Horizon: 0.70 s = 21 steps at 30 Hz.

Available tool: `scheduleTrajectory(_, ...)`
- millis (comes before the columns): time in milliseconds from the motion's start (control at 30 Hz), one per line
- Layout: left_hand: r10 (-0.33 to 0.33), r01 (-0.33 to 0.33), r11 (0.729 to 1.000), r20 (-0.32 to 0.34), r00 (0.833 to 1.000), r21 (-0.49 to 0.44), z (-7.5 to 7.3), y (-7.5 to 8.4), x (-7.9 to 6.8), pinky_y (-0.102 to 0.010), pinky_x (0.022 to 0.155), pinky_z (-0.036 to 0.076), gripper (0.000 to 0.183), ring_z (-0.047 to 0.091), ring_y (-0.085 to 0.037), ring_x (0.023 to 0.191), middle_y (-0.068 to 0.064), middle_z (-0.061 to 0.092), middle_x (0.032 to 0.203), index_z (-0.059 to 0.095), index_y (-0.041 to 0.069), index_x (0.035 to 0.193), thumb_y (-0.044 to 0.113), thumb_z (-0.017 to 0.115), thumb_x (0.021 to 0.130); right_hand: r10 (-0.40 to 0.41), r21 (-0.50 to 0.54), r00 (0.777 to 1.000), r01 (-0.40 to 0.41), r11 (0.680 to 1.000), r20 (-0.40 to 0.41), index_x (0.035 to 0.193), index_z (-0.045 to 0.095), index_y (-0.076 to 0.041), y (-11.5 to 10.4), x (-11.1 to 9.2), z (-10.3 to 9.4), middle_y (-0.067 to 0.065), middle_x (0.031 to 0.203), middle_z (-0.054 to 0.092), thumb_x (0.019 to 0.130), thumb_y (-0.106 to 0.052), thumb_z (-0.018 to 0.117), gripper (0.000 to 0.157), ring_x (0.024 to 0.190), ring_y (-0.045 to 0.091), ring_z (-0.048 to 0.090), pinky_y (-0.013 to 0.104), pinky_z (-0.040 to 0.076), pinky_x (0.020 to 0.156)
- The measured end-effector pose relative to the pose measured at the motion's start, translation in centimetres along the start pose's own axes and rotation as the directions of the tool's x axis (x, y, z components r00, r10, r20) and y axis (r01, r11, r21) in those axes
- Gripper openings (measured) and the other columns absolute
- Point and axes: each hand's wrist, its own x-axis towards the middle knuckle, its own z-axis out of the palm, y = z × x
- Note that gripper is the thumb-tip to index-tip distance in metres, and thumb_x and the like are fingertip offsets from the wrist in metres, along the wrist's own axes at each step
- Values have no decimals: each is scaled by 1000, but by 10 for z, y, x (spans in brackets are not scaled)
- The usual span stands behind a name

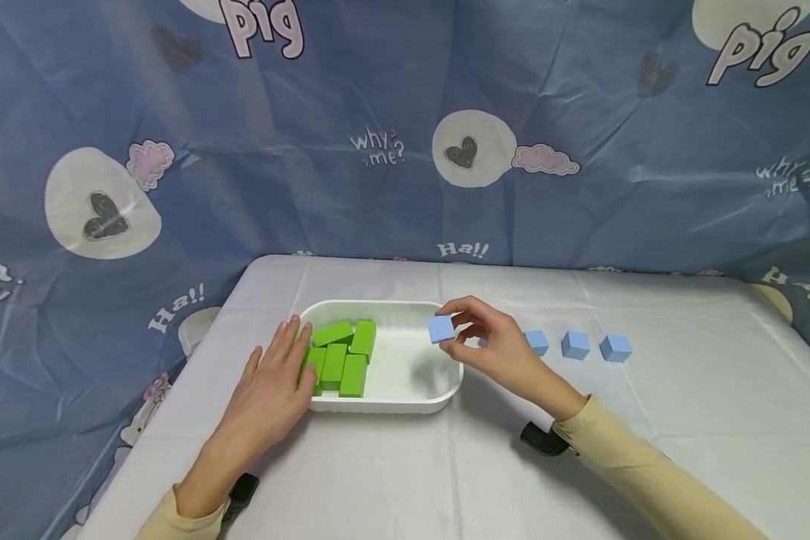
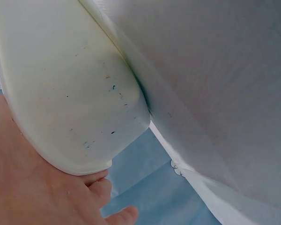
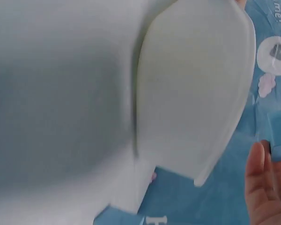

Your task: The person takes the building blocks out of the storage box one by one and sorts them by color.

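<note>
- R hand (image 1: pixel 496 345): thumb + fingers pinching a blue cube (image 1: pixel 440 329), held up over the tray (image 1: pixel 378 406), approx. 2 o'clock from tray centre.
- Cube: sides look abt equal, so no clear long axis; one flat face toward wearer (6 o'clock), its top edge rising slightly toward 3.
- L hand (image 1: pixel 273 382): fingers straight, against tray's 9 o'clock end, prob. steadying it.
- Step, my read: cube mid-transfer into tray. Next prob. calls for lowering it to the bare 3 o'clock half, then easing the pinch w/o knocking the rim.
- Green blocks (image 1: pixel 334 366) in tray's 9 o'clock half: most w/ long axes approx. 12–6; the far-left one nearer 9–3, slightly tilted.
- More blue cubes (image 1: pixel 575 345) on the surface (image 1: pixel 378 480), 3 o'clock of tray, in a rough row; one partly hidden behind R hand.
</note>
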Motion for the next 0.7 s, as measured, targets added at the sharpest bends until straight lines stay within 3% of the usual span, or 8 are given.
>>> scheduleTrajectory(333,1,-1,1000,5,1000,-8,0,0,0,-63,112,13,57,9,-31,149,-15,12,163,27,3,155,29,36,104,27,-103,997,-34,994,-76,118,64,-20,20,-16,-32,-2,108,66,86,-10,76,36,92,16,64,33,54,81)
scheduleTrajectory(533,-4,4,1000,10,1000,-14,0,1,0,-63,112,13,58,8,-31,149,-15,12,163,26,4,155,29,36,104,30,-200,992,-53,978,-119,118,64,-21,20,-27,-53,-6,109,65,87,-17,77,34,96,13,61,27,53,77)
scheduleTrajectory(700,-1,1,1000,5,1000,-17,-1,1,0,-63,112,14,56,9,-31,149,-16,13,163,29,3,155,28,37,104,44,-219,985,-81,972,-166,120,64,-17,22,-37,-69,-2,111,66,88,-10,75,35,96,14,61,24,52,78)
